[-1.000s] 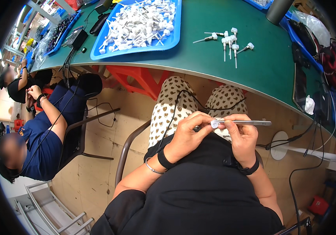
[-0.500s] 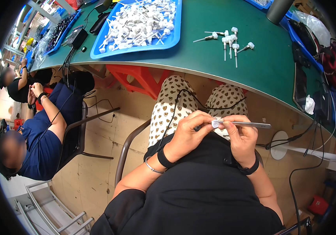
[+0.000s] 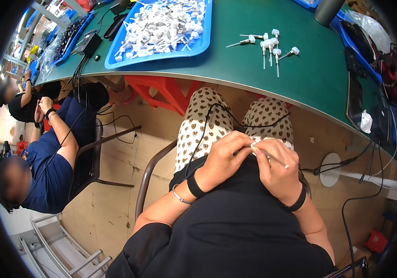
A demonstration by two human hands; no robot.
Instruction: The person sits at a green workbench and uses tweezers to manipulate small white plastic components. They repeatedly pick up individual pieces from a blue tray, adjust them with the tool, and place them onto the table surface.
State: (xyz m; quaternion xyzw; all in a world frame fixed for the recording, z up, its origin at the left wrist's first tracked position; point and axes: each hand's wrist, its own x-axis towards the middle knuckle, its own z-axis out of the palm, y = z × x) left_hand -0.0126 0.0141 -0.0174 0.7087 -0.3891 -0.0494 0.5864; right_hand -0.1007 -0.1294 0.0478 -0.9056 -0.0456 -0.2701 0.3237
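Above my lap, my left hand (image 3: 226, 155) pinches a small white plastic piece (image 3: 252, 145), mostly hidden by the fingertips. My right hand (image 3: 279, 167) is closed around a slim silver metal tool (image 3: 279, 162), whose blunt end sticks out past the fingers. Its working end meets the white piece between both hands, and the fingers hide the exact contact. On the green table ahead lie several loose white-capped parts with thin stems (image 3: 272, 45). More of the same kind fill a blue tray (image 3: 161, 62) to their left.
The green table's (image 3: 235, 69) near edge curves above my knees. A black cable (image 3: 207, 120) runs across my lap. Blue trays, a bag (image 3: 390, 76) and a dark cylinder (image 3: 326, 11) stand at the right. A seated co-worker (image 3: 45, 171) is at the left, another person beyond.
My right hand has turned, so the metal tool now points toward me instead of sideways to the right. The right fingers have closed in over the white piece. My left hand has hardly moved.
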